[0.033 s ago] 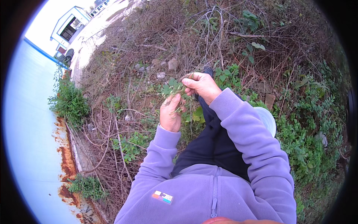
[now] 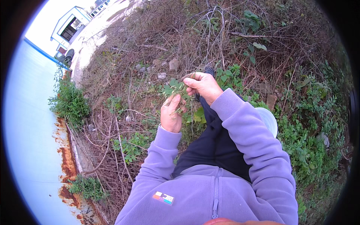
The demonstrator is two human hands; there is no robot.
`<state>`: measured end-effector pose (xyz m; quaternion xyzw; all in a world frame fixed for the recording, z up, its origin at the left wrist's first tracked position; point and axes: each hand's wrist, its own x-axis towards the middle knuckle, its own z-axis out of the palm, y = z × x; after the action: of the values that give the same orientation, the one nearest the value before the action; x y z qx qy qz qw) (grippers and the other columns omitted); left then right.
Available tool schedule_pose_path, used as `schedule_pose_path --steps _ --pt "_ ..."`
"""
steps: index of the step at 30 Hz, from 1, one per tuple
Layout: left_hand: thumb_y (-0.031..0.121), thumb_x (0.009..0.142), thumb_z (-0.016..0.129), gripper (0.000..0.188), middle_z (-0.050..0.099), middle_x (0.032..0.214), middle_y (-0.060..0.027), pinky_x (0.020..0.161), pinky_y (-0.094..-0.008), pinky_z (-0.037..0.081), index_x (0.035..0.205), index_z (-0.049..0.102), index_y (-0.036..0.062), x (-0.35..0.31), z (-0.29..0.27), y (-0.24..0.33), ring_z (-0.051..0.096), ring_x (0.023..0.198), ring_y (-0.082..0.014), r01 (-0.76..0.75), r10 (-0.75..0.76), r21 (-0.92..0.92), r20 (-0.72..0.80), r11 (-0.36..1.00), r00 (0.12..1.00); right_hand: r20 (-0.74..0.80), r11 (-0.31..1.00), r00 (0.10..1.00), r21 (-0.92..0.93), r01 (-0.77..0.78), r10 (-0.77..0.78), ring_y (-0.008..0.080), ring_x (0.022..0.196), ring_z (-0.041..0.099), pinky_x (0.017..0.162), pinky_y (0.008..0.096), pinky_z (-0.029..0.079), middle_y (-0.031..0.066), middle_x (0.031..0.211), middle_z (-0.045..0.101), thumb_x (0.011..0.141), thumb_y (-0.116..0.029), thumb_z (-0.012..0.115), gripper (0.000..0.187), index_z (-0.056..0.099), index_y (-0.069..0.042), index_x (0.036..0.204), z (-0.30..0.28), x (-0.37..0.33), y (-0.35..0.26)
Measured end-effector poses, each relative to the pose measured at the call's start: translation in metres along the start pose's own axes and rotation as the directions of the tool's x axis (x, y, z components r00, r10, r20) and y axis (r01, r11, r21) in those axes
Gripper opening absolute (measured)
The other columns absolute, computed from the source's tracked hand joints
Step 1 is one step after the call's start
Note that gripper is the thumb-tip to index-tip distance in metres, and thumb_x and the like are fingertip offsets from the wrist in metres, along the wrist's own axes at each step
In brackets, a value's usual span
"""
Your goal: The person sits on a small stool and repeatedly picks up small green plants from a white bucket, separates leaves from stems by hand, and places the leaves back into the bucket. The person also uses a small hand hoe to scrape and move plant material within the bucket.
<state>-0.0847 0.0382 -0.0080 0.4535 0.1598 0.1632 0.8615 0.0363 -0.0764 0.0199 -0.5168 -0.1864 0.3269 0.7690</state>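
A small green plant sprig (image 2: 173, 88), with leaves and pale buds or seed heads, is held up in front of my body. My left hand (image 2: 171, 115) is closed around its lower part, thumb pressed against the fingers, and bits of thin stem stick out beside them. Slightly higher and to the right, my right hand (image 2: 204, 87) pinches the top end of the sprig between thumb and fingers. The two hands are close together, with the leaves between them. What lies inside each grip is mostly hidden.
A white bucket or basin (image 2: 267, 122) sits partly behind my right sleeve. Dry brush (image 2: 210, 33) and twigs cover the ground ahead, with stones (image 2: 173, 65) among them. Green weeds (image 2: 300, 150) grow at the right. A rusty pale-blue metal wall (image 2: 33, 131) runs along the left.
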Motion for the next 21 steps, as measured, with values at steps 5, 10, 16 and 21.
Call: schedule_pose_path --steps 5,10,16,21 --pt "0.019 0.09 0.061 0.017 0.059 0.077 -0.003 0.059 -0.0273 0.043 0.101 0.059 0.0064 -0.002 0.001 0.005 0.052 0.063 -0.0132 -0.001 0.001 0.015 -0.006 1.0 1.0 -0.072 0.996 0.996 0.078 0.05 -0.044 0.0081 0.064 0.06 0.06 0.0228 0.052 0.0012 0.077 0.062 0.089 -0.014 0.063 0.015 0.063 -0.001 0.097 -0.004 0.003 -0.001" --pt "0.019 0.09 0.061 0.014 0.058 0.076 -0.003 0.059 -0.0276 0.043 0.098 0.058 0.0087 -0.005 0.01 0.007 0.051 0.063 -0.0127 0.008 -0.007 -0.039 0.029 0.999 1.0 -0.062 0.999 0.998 0.043 0.026 -0.024 0.0081 0.063 0.06 0.06 0.023 0.052 0.0009 0.078 0.063 0.089 -0.014 0.063 0.015 0.063 -0.002 0.097 -0.003 0.001 0.0" --pt "0.02 0.089 0.063 0.015 0.058 0.074 -0.0016 0.055 -0.0254 0.04 0.096 0.059 0.0083 -0.003 0.006 0.007 0.051 0.063 -0.0111 -0.011 0.006 -0.081 -0.059 0.997 0.998 0.003 1.0 1.0 -0.003 0.005 -0.005 0.0081 0.063 0.059 0.059 0.0228 0.051 0.0007 0.078 0.063 0.089 -0.015 0.063 0.016 0.063 -0.002 0.098 0.0 0.0 0.0" --pt "0.02 0.089 0.062 0.013 0.057 0.072 -0.0006 0.054 -0.0249 0.039 0.093 0.061 0.0082 -0.002 -0.003 0.01 0.049 0.061 -0.0105 -0.03 0.025 -0.089 -0.056 0.996 0.998 -0.205 0.983 0.971 0.108 0.147 -0.123 0.0085 0.063 0.058 0.059 0.0238 0.051 0.0002 0.075 0.06 0.09 -0.017 0.061 0.017 0.061 -0.003 0.101 -0.008 0.004 0.002"
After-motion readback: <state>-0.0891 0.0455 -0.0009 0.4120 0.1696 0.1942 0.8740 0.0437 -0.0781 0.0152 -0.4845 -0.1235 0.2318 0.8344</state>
